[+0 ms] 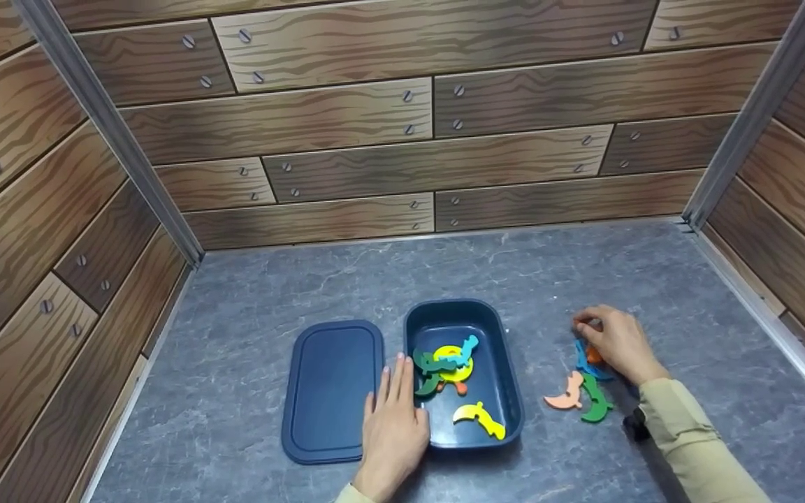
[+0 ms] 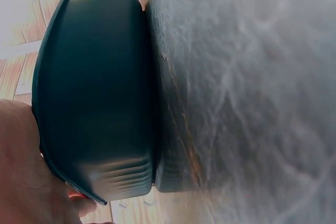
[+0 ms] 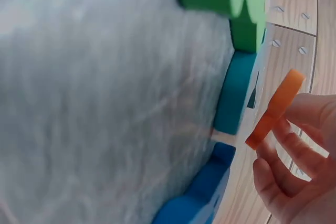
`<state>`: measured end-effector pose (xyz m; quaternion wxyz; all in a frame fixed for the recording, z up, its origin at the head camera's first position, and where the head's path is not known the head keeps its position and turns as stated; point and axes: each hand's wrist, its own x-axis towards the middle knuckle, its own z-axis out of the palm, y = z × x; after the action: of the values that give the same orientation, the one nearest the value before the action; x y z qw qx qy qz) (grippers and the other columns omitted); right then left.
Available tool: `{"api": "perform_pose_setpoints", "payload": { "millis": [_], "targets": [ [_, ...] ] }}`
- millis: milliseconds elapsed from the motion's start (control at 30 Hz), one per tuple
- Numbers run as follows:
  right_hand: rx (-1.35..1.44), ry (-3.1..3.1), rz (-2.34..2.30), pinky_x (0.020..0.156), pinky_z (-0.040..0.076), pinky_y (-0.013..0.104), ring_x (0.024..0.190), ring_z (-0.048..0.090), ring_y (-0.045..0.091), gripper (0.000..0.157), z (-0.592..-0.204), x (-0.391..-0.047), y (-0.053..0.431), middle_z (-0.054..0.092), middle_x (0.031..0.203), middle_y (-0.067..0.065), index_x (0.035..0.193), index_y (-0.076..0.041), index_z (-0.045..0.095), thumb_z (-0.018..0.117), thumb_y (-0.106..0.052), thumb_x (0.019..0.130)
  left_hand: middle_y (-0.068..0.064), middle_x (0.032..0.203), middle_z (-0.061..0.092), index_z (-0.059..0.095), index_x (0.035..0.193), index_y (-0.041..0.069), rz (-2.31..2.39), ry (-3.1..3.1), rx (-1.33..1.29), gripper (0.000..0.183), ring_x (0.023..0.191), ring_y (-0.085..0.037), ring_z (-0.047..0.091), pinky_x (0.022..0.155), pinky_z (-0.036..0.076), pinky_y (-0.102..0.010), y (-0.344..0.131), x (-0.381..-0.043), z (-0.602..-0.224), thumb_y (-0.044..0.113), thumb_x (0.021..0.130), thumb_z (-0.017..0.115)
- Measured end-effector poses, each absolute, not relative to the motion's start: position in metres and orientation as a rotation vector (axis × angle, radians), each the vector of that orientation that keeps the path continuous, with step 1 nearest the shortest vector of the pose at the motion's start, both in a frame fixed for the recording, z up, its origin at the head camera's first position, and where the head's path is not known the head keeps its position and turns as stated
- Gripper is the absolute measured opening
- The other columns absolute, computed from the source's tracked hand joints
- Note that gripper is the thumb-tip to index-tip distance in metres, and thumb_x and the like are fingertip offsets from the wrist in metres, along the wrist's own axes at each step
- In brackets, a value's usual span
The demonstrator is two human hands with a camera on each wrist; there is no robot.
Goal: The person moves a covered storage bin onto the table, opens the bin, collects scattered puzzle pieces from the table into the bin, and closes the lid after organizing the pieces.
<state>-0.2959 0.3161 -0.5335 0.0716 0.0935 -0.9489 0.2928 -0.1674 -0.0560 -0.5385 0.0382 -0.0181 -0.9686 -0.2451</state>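
Note:
My left hand (image 1: 395, 426) lies with straight fingers along the left rim of a dark blue box (image 1: 513, 377); the left wrist view shows the box's outer wall (image 2: 100, 87) beside it. Inside are dark green pieces (image 1: 428, 385), a light blue one (image 1: 469, 346), a round yellow one (image 1: 458, 375) and a yellow bird-like one (image 1: 481, 419). To the right of the box, my right hand (image 1: 619, 340) pinches an orange piece (image 3: 278, 106) between thumb and fingers. Blue pieces (image 3: 197, 195), a green piece (image 1: 595, 398) and a peach piece (image 1: 567, 392) lie on the table by it.
A dark blue lid (image 1: 332, 391) lies flat to the left of the box. The grey marbled table (image 1: 514, 269) is bounded by wood-patterned walls (image 1: 360, 133) at the back and sides, with metal strips along the corners.

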Motion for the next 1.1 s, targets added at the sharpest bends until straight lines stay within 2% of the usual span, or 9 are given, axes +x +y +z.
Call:
{"api": "perform_pose_setpoints", "payload": {
  "millis": [233,400,633,800,933,1100],
  "targets": [
    [0.234,-2.811,1.12,0.064,0.052,0.036,0.083,0.066,0.022,0.024,-0.539,-0.288,0.312,0.069,0.109,0.012,0.117,-0.006,0.071,0.064,-0.016,0.096,0.004,0.162,0.02,0.028,0.157,0.016,-0.751,-2.977,-0.053,0.066,0.147,-0.026,0.021,0.111,0.023,-0.061,-0.056,-0.166,-0.538,0.019,0.094,0.047],
    [0.183,-2.781,1.287,0.059,0.051,0.033,0.083,0.065,0.023,0.028,-0.541,-0.285,0.308,0.068,0.109,0.014,0.121,-0.005,0.069,0.062,-0.019,0.097,0.003,0.162,0.021,0.028,0.157,0.015,-0.742,-2.975,-0.055,0.066,0.147,-0.026,0.022,0.11,0.024,-0.061,-0.056,-0.165,-0.539,0.018,0.094,0.047],
    [0.07,-2.69,1.488,0.069,0.054,0.028,0.093,0.066,0.026,0.038,-0.539,-0.284,0.303,0.067,0.115,0.018,0.126,-0.003,0.066,0.061,-0.029,0.098,0.003,0.162,0.021,0.029,0.157,0.015,-0.745,-2.954,-0.065,0.066,0.147,-0.026,0.022,0.11,0.025,-0.061,-0.057,-0.167,-0.54,0.018,0.094,0.047],
    [-0.015,-2.592,1.709,0.072,0.055,0.027,0.09,0.066,0.019,0.048,-0.537,-0.284,0.299,0.066,0.115,0.022,0.13,0.001,0.062,0.064,-0.034,0.095,0.003,0.162,0.022,0.028,0.157,0.015,-0.76,-2.95,-0.065,0.066,0.147,-0.026,0.022,0.11,0.024,-0.06,-0.057,-0.166,-0.54,0.016,0.093,0.046],
    [-0.089,-2.524,1.839,0.075,0.055,0.028,0.089,0.065,0.013,0.055,-0.535,-0.282,0.294,0.067,0.113,0.015,0.133,0.0,0.06,0.066,-0.037,0.094,0.003,0.162,0.022,0.028,0.157,0.015,-0.76,-2.949,-0.065,0.066,0.147,-0.026,0.023,0.11,0.025,-0.061,-0.058,-0.166,-0.539,0.016,0.093,0.046],
    [-0.16,-2.489,1.917,0.078,0.053,0.027,0.096,0.063,0.013,0.057,-0.532,-0.281,0.288,0.064,0.119,0.007,0.134,-0.004,0.059,0.066,-0.043,0.092,0.003,0.162,0.022,0.028,0.157,0.015,-0.761,-2.947,-0.063,0.067,0.147,-0.026,0.023,0.109,0.025,-0.061,-0.057,-0.167,-0.54,0.016,0.093,0.047]
  ]
}}
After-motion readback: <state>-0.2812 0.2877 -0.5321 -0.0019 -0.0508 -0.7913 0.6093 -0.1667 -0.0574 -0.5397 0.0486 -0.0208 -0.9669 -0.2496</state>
